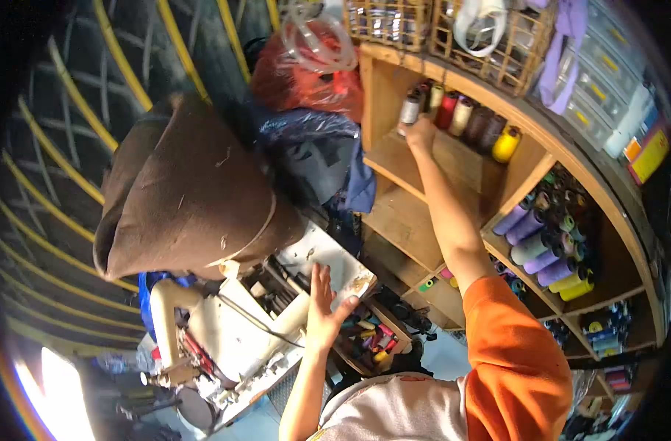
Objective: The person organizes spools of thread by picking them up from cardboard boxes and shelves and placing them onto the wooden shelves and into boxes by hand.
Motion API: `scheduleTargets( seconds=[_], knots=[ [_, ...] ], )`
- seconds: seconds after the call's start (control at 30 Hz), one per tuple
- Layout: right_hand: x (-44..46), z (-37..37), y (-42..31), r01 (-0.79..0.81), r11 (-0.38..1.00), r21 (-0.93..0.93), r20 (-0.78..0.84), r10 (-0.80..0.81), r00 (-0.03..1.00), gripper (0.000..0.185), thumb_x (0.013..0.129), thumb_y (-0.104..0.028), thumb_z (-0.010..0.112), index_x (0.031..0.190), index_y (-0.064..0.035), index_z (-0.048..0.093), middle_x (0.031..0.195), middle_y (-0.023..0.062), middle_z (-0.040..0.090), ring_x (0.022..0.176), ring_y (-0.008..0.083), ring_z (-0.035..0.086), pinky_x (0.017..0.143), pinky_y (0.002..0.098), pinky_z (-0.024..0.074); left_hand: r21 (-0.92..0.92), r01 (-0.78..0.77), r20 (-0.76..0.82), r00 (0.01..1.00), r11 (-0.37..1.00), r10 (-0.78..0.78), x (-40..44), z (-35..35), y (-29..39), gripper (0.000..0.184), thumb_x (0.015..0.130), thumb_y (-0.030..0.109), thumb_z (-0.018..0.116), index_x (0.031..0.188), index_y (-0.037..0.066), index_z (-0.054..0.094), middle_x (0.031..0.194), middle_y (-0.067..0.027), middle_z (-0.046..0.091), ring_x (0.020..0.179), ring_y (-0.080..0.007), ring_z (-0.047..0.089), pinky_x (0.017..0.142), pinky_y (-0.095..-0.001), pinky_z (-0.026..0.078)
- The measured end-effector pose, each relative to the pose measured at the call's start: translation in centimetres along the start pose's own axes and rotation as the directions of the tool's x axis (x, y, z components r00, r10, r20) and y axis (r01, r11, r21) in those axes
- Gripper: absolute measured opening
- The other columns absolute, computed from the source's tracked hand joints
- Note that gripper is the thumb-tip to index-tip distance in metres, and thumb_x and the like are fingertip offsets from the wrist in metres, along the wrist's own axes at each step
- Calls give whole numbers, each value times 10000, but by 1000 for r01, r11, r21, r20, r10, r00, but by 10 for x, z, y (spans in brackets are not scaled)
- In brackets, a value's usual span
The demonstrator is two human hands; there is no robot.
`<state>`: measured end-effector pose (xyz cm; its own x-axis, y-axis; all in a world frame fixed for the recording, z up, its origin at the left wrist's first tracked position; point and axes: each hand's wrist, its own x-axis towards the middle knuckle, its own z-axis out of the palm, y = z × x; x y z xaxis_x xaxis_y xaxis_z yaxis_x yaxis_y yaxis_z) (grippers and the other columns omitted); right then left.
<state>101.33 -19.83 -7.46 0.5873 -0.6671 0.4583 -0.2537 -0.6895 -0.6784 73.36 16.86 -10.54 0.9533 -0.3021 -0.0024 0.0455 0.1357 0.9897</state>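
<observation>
My right hand [421,134] reaches into the top compartment of a wooden shelf. Its fingers are closed at the lower end of a white-and-grey thread spool [410,109], which stands at the left end of a row; the fingertips are partly hidden. Beside it in the row are a red spool [446,110], a cream spool [461,116], dark brown spools [485,131] and a yellow spool [507,144]. Lower down, my left hand [324,314] is open with fingers spread, holding nothing, over the edge of a white sewing machine table [344,266].
A sewing machine [175,316] stands at the left under a large brown cloth [188,198]. Lower shelf compartments hold purple spools [526,226] and other threads. A drawer of small colored spools [376,342] is below my left hand. Wicker baskets [468,37] top the shelf.
</observation>
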Motion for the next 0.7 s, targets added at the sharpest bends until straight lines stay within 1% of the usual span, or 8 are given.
scheduleTargets(
  seconds=[0.17,0.23,0.3,0.33,0.47,0.57,0.67,0.7],
  knots=[
    [-18,13,-19,65,997,-52,-47,-68,997,362,694,-287,715,893,5,633,780,206,658,743,359,633,710,420,496,-117,105,-145,982,988,-122,-82,-19,-33,955,794,128,702,1469,131,27,1434,-276,263,1357,-339,243,1040,-433,299],
    [-17,12,-9,185,978,-101,46,-181,982,327,707,-263,696,876,9,629,776,200,658,727,347,631,695,412,496,-200,126,-293,939,972,-182,-123,-16,-32,808,826,29,637,1459,119,144,1356,-305,373,1245,-300,422,854,-315,472],
    [-7,14,7,325,934,-149,137,-306,942,293,720,-239,677,858,14,625,772,194,658,712,335,629,679,403,496,-140,97,-512,845,985,-156,-172,-2,-38,680,832,40,633,1415,94,288,1289,-240,484,1161,-248,506,898,-327,458],
    [-4,12,11,378,911,-168,158,-353,922,277,726,-227,668,850,16,623,770,191,658,704,329,628,672,399,496,-90,-1,-634,772,996,-57,-198,8,-53,592,834,106,666,1358,83,390,1210,-131,570,1096,-190,543,943,-314,434],
    [-30,-22,2,452,887,-99,115,-441,890,216,752,-180,630,815,26,616,763,179,658,672,304,624,641,382,497,-31,38,-911,409,999,-44,-312,83,-93,418,857,114,630,1244,37,493,1101,-108,624,1014,-154,580,882,-285,463],
    [-103,-64,-12,468,818,336,108,-527,843,178,772,-144,602,790,33,610,757,170,658,648,286,621,618,369,497,-97,119,-988,104,988,-110,-391,161,-122,342,849,98,625,1175,27,548,1023,-91,642,928,-133,604,817,-267,484],
    [-200,-47,-12,262,429,864,180,-751,635,128,763,-67,605,782,60,602,710,137,651,655,193,622,624,270,510,-132,390,-976,-212,911,-50,-458,235,-134,241,829,115,620,1057,35,616,876,-84,662,796,-141,625,725,-272,494],
    [-245,-30,-8,-43,451,892,399,-739,542,136,753,-32,613,843,69,600,740,143,651,681,191,624,642,267,520,-163,432,-941,-337,887,-9,-478,258,-131,219,815,137,623,1018,54,636,838,-95,668,743,-165,638,687,-291,501]
  ],
)
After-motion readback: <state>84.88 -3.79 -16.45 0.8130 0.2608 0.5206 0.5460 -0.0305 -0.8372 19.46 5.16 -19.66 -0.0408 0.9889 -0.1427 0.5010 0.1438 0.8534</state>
